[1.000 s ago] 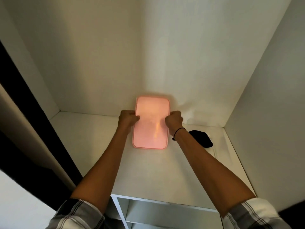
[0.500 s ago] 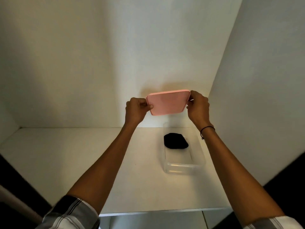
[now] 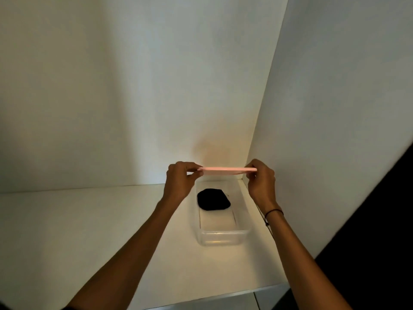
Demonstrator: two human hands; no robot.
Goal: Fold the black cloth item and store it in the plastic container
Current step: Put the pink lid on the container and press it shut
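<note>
Below both hands' fingers: black cloth inside clear container | fingers pinch pink lid ends

Head view, looking down, close over shelf

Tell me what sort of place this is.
Probably the inside of a white wardrobe or closet cubby at home. A flat white shelf is boxed in by plain white panels at the back and right, and a clear plastic container holding a folded black cloth sits in the corner.
</note>
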